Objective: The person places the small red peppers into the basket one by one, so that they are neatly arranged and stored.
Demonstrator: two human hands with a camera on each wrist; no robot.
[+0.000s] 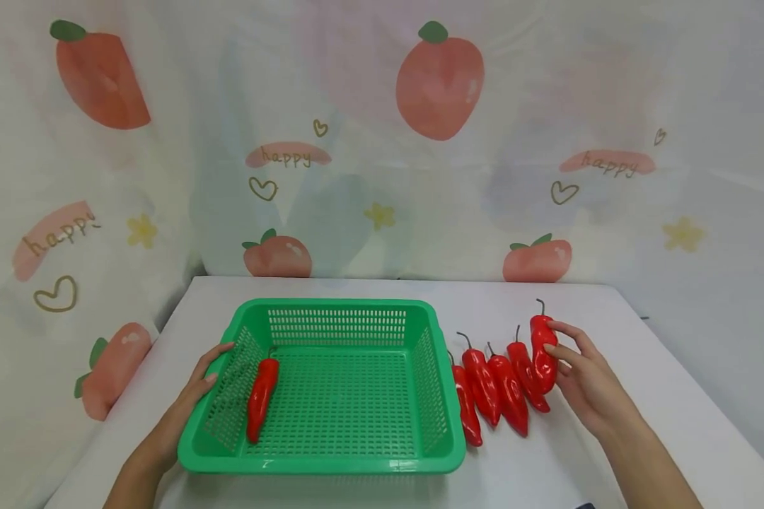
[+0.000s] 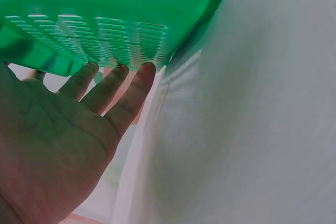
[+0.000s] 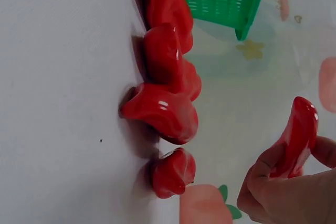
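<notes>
My right hand (image 1: 591, 382) pinches a long red chili pepper (image 1: 541, 346) between thumb and fingers, at the right end of a row of similar peppers (image 1: 509, 396). The right wrist view shows this held pepper (image 3: 300, 135) raised off the white table, apart from the others. Beside the green basket (image 1: 321, 464), my left hand (image 1: 180, 417) rests against its left side with fingertips at the rim. From the left wrist, the fingers (image 2: 128, 100) look extended along the slotted wall. One red pepper (image 1: 263, 399) lies inside the basket, near its left wall.
Several peppers lie side by side just right of the basket, the nearest one (image 1: 470, 417) right at its wall. White table surface (image 1: 566, 459) extends in front and to the right. A fruit-printed curtain (image 1: 382, 177) hangs behind and at the left.
</notes>
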